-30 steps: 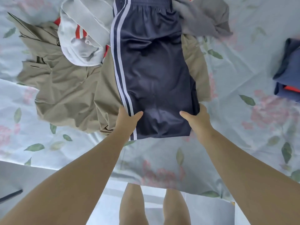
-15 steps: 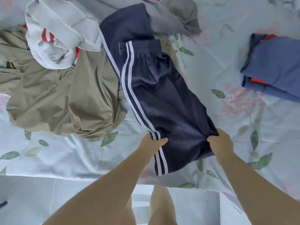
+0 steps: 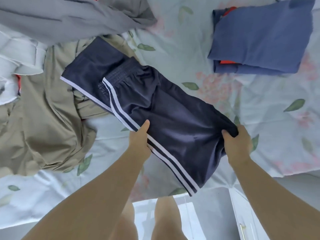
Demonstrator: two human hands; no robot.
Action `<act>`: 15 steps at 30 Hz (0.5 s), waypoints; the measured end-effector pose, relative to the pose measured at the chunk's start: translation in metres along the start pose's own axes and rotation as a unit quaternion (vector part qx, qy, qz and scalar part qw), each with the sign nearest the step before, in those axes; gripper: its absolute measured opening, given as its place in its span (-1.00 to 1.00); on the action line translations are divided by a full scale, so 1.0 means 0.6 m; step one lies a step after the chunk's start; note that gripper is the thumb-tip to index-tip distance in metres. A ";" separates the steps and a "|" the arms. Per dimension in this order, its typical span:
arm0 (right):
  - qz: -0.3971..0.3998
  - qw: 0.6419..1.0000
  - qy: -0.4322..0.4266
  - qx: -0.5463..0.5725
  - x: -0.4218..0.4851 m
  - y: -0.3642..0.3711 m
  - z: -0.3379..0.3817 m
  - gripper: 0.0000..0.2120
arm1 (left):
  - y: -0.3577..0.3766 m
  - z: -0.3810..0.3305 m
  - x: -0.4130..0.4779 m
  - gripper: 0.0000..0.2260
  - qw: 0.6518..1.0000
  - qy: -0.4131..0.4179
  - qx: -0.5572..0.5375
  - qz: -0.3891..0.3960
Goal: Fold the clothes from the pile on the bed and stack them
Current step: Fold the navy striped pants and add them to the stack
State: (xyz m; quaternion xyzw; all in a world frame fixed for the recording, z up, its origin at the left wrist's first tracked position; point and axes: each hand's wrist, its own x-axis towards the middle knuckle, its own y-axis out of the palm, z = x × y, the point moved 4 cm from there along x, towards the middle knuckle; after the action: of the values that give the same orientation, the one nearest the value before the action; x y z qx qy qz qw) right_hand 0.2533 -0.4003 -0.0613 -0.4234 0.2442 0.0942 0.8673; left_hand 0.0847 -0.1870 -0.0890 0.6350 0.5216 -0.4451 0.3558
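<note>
Both sides of the navy shorts [image 3: 173, 122] are gripped: the left hand [image 3: 139, 141] pinches the white-striped edge, and the right hand [image 3: 238, 144] bunches the other. They lie folded on the floral bedsheet [image 3: 173, 40], the far end overlapping a khaki garment [image 3: 48, 127]. A folded blue stack [image 3: 259, 37] sits beyond, to the right.

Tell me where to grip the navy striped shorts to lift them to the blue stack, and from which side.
Grip the two long edges of the navy striped shorts at mid-length, coming from the near side: left hand on the striped edge, right hand on the plain one. They lie as a long limp strip, so holding both sides probably keeps the fold.
</note>
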 end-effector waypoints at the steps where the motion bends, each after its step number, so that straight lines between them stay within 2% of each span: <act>1: -0.031 0.999 -0.016 -0.019 0.012 -0.014 0.006 -0.81 | 0.020 0.006 -0.004 -0.72 1.000 -0.002 0.000 0.025; 3: -0.088 0.995 -0.027 -0.025 0.032 -0.036 0.018 -0.68 | 0.049 0.021 -0.022 -0.73 0.994 -0.015 0.086 0.072; 4: -0.109 0.993 -0.017 -0.033 0.040 -0.045 0.022 -0.59 | 0.060 0.028 -0.029 -0.73 0.978 -0.025 0.191 0.081; 5: -0.120 0.991 -0.004 -0.064 0.044 -0.051 0.027 -0.50 | 0.065 0.031 -0.038 -0.71 0.944 -0.032 0.315 0.091; 6: -0.119 0.987 -0.003 -0.109 0.043 -0.051 0.032 -0.43 | 0.066 0.031 -0.047 -0.66 0.901 -0.035 0.423 0.094; 8: -0.086 0.982 -0.032 -0.166 0.031 -0.037 0.044 -0.37 | 0.065 0.009 -0.053 -0.58 0.829 0.003 0.553 0.086; 9: -0.062 0.980 -0.045 -0.185 0.024 -0.025 0.048 -0.37 | 0.066 -0.010 -0.055 -0.60 0.773 0.057 0.628 0.075; 11: -0.017 0.973 -0.058 -0.225 0.016 0.002 0.051 -0.41 | 0.072 -0.060 -0.055 -0.76 0.632 0.230 0.740 0.009; 12: -0.007 0.967 -0.068 -0.246 0.012 0.014 0.052 -0.44 | 0.070 -0.089 -0.054 -0.80 0.629 0.296 0.717 -0.039; 14: -0.020 0.953 -0.125 -0.274 0.004 0.032 0.064 -0.50 | 0.062 -0.144 -0.051 -0.85 0.703 0.388 0.585 -0.117; 15: -0.031 0.949 -0.159 -0.272 -0.002 0.039 0.074 -0.54 | 0.063 -0.168 -0.048 -0.80 0.700 0.436 0.548 -0.140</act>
State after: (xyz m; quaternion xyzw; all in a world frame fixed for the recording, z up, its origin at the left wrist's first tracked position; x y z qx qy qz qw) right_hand 0.2589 -0.3512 -0.0535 -0.6299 0.0548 0.1961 0.7495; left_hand 0.1393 -0.1121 -0.0269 0.7606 0.3653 -0.3700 -0.3889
